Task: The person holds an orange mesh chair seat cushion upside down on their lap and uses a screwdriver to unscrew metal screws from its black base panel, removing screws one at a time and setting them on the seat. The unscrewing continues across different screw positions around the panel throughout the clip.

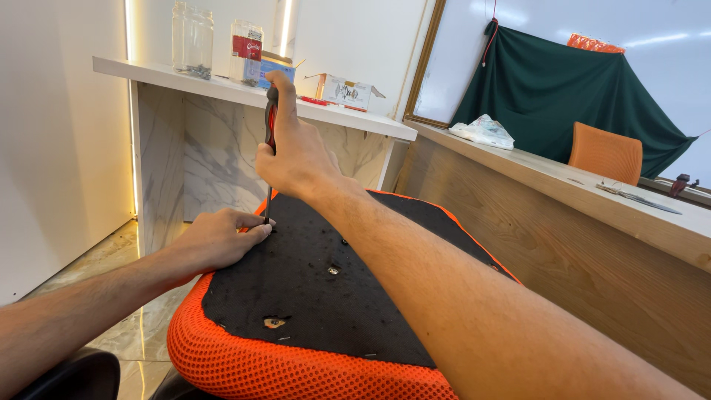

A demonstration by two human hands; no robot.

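Orange mesh seat cushion (244,363) lies upside down in the near centre, its black fabric underside (311,289) facing up, with a few small holes and fasteners showing in it. Right hand (292,152) is closed in a full fist around the red-and-black handle of a screwdriver (271,122), thumb laid up along the handle; the tool stands nearly upright, its thin shaft dropping to the far left edge of the black underside. Left hand (222,237) rests palm down on that same edge, fingers curled together with the tips pressed just beside the screwdriver tip (whether they pinch a screw there cannot be told, the spot is too small). The right forearm crosses the seat from near right and hides much of the cushion's right side. Beyond the seat, far left, a white shelf (148,72) with marble-patterned supports carries a clear glass jar (192,38), a jar with a red label (246,50) and a small open cardboard box (344,92). To the right runs a wooden counter (563,222), on top of it a crumpled plastic bag (483,131) and a flat metal tool (637,196). Behind the counter: an orange chair back (606,155) and a dark green cloth (555,81) hung on the wall. Pale marble-look floor (141,326) at near left.
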